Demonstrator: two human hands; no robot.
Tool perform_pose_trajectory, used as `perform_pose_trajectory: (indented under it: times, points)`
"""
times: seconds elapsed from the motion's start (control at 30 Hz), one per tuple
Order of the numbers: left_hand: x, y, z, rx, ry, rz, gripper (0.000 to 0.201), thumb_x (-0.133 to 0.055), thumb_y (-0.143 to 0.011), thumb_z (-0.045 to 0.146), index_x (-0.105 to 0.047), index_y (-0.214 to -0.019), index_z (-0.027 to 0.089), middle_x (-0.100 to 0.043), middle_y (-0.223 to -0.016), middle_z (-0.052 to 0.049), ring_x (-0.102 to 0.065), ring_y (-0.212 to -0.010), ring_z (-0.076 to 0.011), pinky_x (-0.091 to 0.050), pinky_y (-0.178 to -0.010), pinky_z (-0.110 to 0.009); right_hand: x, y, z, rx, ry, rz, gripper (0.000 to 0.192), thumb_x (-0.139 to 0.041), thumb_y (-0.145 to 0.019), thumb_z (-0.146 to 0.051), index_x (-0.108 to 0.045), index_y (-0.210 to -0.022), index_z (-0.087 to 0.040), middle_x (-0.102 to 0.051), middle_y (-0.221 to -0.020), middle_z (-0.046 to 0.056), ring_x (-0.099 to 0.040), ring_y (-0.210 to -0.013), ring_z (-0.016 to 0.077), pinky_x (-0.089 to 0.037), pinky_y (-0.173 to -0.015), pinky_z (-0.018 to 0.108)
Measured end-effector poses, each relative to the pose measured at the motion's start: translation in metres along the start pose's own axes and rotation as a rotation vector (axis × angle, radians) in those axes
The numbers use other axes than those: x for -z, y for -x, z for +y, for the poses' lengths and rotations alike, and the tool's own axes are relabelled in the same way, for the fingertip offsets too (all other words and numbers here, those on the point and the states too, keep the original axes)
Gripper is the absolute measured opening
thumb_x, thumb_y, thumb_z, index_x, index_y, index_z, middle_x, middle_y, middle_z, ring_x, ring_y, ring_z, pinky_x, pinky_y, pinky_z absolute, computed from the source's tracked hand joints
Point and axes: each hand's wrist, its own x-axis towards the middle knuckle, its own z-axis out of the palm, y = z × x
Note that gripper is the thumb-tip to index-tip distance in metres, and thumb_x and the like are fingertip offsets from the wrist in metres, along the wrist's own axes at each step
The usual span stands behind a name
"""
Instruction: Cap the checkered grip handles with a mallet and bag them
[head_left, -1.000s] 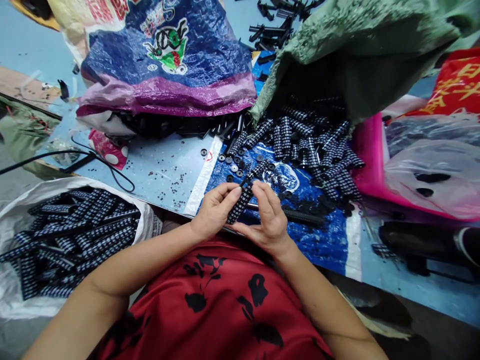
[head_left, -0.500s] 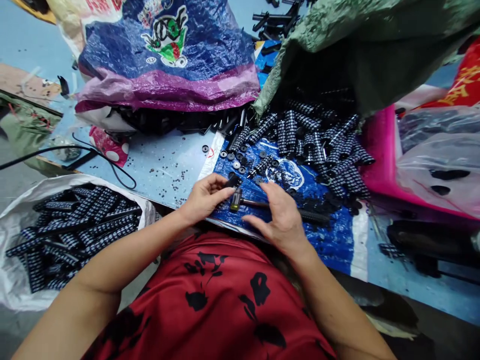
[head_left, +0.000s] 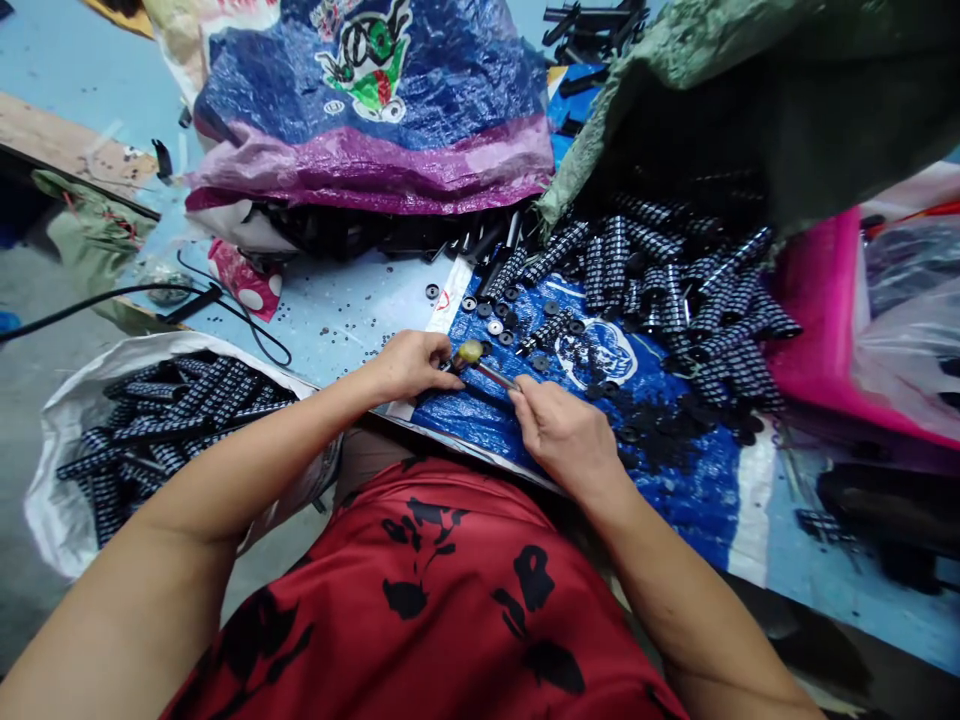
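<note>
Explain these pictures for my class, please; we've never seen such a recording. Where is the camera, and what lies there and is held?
There is no machine here: these are a person's two bare hands. Every picture comes from one camera worn on the head, looking forward and down.

The right hand holds a hammer-like tool with a yellowish head. The left hand is close to that head; whether it pinches anything is unclear.

On the blue table lies a blue sheet with small discs and patterned tubes. A white sack at the left holds more tubes.
</note>
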Motion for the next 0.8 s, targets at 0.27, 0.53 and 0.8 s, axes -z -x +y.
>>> perform_pose_trajectory:
  times: [0.27,0.53,0.8]
  points:
    - [0.011,-0.018,0.005,-0.033,-0.05,-0.114,0.041,-0.087,-0.064,0.042,-0.058,-0.073,0.015,-0.052,-0.063,0.004,-0.041,-0.061,-0.0101,-0.023,-0.06,-0.028,0.005,-0.003,-0.022,0.181,-0.237,0.09,0.024,-0.05,-0.105,-0.022,-0.062,-0.121,-0.009,-0.068,-0.085,0.008,-0.063,-0.075,0.0172,-0.046,-0.07,0.029]
    - [0.009,-0.016,0.008,-0.018,-0.114,-0.101,0.035,-0.083,-0.067,0.036,-0.055,-0.073,0.016,-0.05,-0.063,0.003,-0.038,-0.059,-0.0106,-0.022,-0.06,-0.028,-0.004,0.001,-0.008,0.061,-0.236,0.053,0.019,-0.052,-0.104,-0.017,-0.065,-0.116,-0.01,-0.066,-0.084,0.006,-0.06,-0.071,0.0145,-0.044,-0.07,0.028]
    - [0.018,0.004,0.018,-0.064,-0.279,-0.059,0.02,-0.072,-0.074,0.031,-0.061,-0.083,0.017,-0.055,-0.069,0.0,-0.044,-0.063,-0.014,-0.026,-0.061,-0.03,-0.001,0.004,0.017,-0.031,0.173,0.006,0.022,-0.055,-0.105,-0.028,-0.07,-0.104,-0.013,-0.064,-0.078,0.004,-0.057,-0.067,0.015,-0.038,-0.066,0.03]
